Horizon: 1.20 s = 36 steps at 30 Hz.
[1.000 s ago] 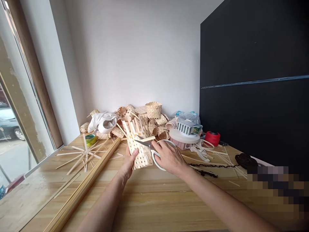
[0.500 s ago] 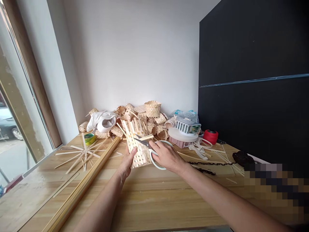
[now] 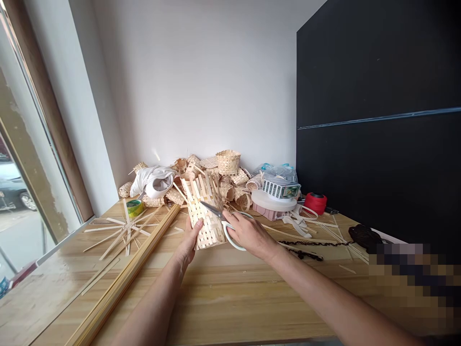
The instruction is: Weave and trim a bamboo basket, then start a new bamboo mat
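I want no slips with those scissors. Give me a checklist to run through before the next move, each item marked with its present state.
1. Left hand gripping the woven basket: ok.
2. Right hand holding the scissors by the handles: ok.
3. Left thumb clear of the blades: ok, it lies below them.
4. Strip ends even along the basket's top: not ok, lengths vary.
5. Blades fully closed: cannot tell.

The left hand (image 3: pixel 189 239) and the right hand (image 3: pixel 249 231) are seen bare. Uncovered skin is likewise shown along the left forearm (image 3: pixel 153 298) and the right forearm (image 3: pixel 320 283), which are smoothly tapered toward the hands and cut off at the lower edge.
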Each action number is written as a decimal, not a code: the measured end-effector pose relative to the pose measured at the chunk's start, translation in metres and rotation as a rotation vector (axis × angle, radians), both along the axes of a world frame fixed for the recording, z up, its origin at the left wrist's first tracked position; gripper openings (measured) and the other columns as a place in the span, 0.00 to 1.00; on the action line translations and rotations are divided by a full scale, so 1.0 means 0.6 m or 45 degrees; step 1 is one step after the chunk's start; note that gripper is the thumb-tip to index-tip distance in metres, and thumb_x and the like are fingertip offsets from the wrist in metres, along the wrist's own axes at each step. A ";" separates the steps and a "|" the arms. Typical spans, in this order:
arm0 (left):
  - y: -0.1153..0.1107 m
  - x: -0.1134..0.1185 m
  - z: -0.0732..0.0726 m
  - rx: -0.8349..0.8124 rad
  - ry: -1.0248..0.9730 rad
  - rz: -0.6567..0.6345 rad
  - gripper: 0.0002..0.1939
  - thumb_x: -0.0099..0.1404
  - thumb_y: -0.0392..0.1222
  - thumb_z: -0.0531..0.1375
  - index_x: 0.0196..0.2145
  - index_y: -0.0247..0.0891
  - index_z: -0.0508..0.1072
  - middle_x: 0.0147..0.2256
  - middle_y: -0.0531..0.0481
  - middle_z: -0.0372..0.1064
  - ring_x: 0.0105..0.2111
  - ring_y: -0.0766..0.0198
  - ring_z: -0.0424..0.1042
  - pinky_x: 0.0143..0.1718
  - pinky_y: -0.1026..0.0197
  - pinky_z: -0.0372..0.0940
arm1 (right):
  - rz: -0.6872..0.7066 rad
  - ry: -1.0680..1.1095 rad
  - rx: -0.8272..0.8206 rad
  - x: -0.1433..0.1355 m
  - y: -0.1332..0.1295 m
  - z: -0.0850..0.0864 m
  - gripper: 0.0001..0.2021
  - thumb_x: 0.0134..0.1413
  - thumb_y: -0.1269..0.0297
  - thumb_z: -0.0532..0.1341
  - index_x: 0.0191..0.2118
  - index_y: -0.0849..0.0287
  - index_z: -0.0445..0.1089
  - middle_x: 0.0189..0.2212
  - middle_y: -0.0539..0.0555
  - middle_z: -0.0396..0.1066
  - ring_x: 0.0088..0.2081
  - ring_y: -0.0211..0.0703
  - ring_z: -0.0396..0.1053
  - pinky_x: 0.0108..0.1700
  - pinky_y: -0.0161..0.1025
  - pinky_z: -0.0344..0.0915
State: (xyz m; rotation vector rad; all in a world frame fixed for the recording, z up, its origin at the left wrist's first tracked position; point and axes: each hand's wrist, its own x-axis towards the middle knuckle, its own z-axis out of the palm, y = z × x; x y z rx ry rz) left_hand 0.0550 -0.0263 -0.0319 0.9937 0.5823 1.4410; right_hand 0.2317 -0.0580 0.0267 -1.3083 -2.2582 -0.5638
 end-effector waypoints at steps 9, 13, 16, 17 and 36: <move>-0.001 -0.006 0.014 0.235 0.086 0.294 0.38 0.51 0.46 0.64 0.56 0.45 0.52 0.56 0.44 0.54 0.55 0.52 0.56 0.53 0.53 0.56 | 0.141 1.694 -0.542 0.007 0.033 -0.042 0.19 0.40 0.55 0.62 0.40 0.56 0.64 0.28 0.50 0.70 0.29 0.44 0.69 0.27 0.36 0.61; 0.004 -0.006 0.017 0.322 0.168 0.471 0.43 0.46 0.43 0.67 0.56 0.43 0.51 0.56 0.43 0.53 0.56 0.52 0.54 0.54 0.54 0.52 | 0.186 1.854 -0.739 -0.018 0.058 -0.068 0.22 0.38 0.52 0.62 0.40 0.56 0.62 0.28 0.51 0.70 0.28 0.44 0.70 0.20 0.33 0.59; 0.006 -0.006 0.015 0.359 0.204 0.564 0.45 0.41 0.41 0.69 0.55 0.41 0.53 0.56 0.42 0.53 0.57 0.48 0.50 0.55 0.52 0.51 | 0.250 1.915 -0.800 -0.043 0.073 -0.076 0.22 0.37 0.53 0.64 0.41 0.54 0.63 0.30 0.50 0.70 0.32 0.45 0.70 0.21 0.32 0.59; 0.006 -0.007 0.014 0.368 0.216 0.585 0.44 0.41 0.41 0.69 0.55 0.41 0.54 0.56 0.42 0.53 0.58 0.48 0.48 0.55 0.52 0.50 | 0.280 1.937 -0.809 -0.049 0.077 -0.078 0.22 0.37 0.53 0.64 0.41 0.53 0.63 0.31 0.50 0.70 0.33 0.45 0.70 0.21 0.32 0.60; -0.002 -0.039 0.038 0.414 0.550 0.147 0.27 0.49 0.50 0.64 0.46 0.40 0.67 0.42 0.46 0.66 0.45 0.53 0.65 0.48 0.52 0.57 | 0.897 2.237 -1.114 -0.014 0.095 -0.118 0.19 0.47 0.49 0.59 0.40 0.56 0.70 0.41 0.52 0.72 0.46 0.47 0.67 0.46 0.42 0.63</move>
